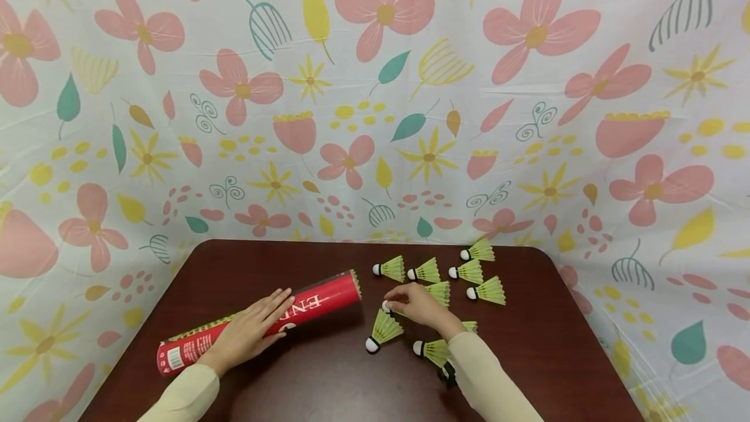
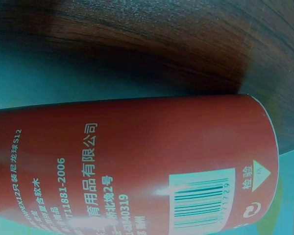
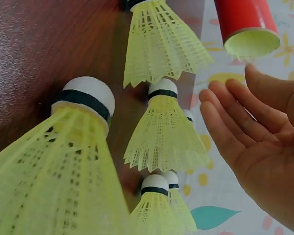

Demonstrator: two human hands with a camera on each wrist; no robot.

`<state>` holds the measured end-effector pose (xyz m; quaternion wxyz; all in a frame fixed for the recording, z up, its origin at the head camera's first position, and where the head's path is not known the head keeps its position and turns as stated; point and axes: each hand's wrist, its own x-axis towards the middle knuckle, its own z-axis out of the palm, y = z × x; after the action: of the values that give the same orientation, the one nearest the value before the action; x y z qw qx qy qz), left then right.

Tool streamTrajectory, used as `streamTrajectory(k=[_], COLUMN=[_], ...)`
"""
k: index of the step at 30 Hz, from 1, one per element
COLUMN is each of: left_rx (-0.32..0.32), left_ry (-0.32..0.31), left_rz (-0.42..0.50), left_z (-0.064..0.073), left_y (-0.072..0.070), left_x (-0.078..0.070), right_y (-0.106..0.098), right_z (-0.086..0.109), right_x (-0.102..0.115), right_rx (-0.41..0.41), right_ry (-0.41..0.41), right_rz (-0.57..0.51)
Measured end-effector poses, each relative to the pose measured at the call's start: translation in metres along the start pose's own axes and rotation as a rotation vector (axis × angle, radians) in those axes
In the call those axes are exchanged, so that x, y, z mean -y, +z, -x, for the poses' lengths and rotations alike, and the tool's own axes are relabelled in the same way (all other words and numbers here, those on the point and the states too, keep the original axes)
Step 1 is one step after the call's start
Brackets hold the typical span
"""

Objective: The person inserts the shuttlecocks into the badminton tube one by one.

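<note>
A red shuttlecock tube [image 1: 325, 296] lies slantwise on the left of the table, its open end facing right. My left hand [image 1: 249, 331] grips its middle from above, fingers over the top and thumb along the near side. In the left wrist view, the printed red tube [image 2: 137, 142] shows its barcode end. My right hand [image 1: 423, 308] is over the yellow shuttlecocks, fingertips right at the white cork of a shuttlecock [image 1: 386, 306]. The right wrist view shows this hand [image 3: 264, 132] with thumb and fingers apart and nothing between them, beside another shuttlecock [image 3: 164, 129].
A shuttlecock [image 1: 383, 331] lies just in front of the right hand, and another [image 1: 432, 351] beside the right sleeve. Several more, such as this shuttlecock [image 1: 489, 290], lie toward the back right of the dark wooden table [image 1: 328, 370]. A flowered cloth [image 1: 375, 116] hangs behind.
</note>
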<state>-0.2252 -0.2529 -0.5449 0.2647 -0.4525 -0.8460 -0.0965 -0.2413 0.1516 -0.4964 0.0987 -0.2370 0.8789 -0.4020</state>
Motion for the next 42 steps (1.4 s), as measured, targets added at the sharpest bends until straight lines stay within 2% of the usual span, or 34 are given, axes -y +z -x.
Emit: streamTrajectory(k=[7, 15, 18, 26, 33, 42], left_rx=[0.003, -0.003, -0.004, -0.012, -0.002, 0.065], left_ry=[-0.006, -0.001, 0.002, 0.015, 0.0, -0.043], left_rz=[-0.007, 0.008, 0.002, -0.002, -0.007, -0.006], left_z=[0.0, 0.0, 0.0, -0.001, -0.001, 0.0], left_y=[0.0, 0.0, 0.0, -0.001, -0.003, -0.006], left_x=[0.001, 0.001, 0.002, 0.004, 0.003, 0.001], right_y=[0.001, 0.005, 0.006, 0.002, -0.002, -0.001], right_z=[0.005, 0.01, 0.01, 0.008, 0.006, 0.003], right_x=[-0.004, -0.008, -0.009, -0.01, -0.009, -0.012], right_rx=[0.09, 0.09, 0.079, 0.035, -0.063, -0.219], right_ry=[-0.013, -0.016, -0.042, -0.077, -0.105, -0.023], right_rz=[0.01, 0.05, 0.045, 0.027, 0.031, 0.019])
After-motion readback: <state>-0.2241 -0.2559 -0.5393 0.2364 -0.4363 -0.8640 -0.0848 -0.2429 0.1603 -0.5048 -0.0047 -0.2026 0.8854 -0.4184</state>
